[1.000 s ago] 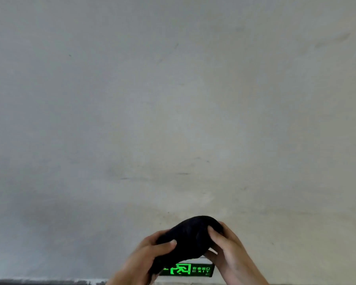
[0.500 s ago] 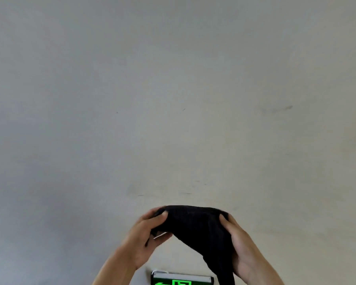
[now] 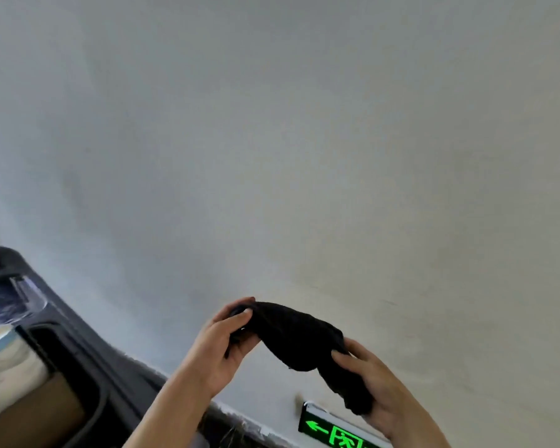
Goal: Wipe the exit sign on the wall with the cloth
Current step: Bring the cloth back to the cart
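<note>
— Low down, the exit sign: mounted on the pale wall near the bottom edge of the view, right of centre, cut off by the frame; glowing green arrow pointing left and part of a running-figure symbol; black face, light casing along the top edge

— And the cloth?

— Black, bunched, stretched between both hands in front of the wall, above and just left of the sign; highest at the left end, sagging and trailing down toward the right; lower end hanging close over the sign's upper right part, touching or not — cannot tell

— Grip on it?

— Left hand closed on the upper left end, thumb pressed across the top, fingers curled underneath; right hand closed on the lower right end, fingers wrapped over the fabric, the bulk gathered in the palm; bare forearms rising from the bottom edge

— Beyond the hands?

— Mostly plain wall, off-white, filling nearly the whole view, tilted; dark skirting strip running diagonally along the wall's foot, chipped paint at the join; at far left a dark moulded frame with something clear and shiny inside, blurred, not identifiable; brown surface below that, near the corner
</note>
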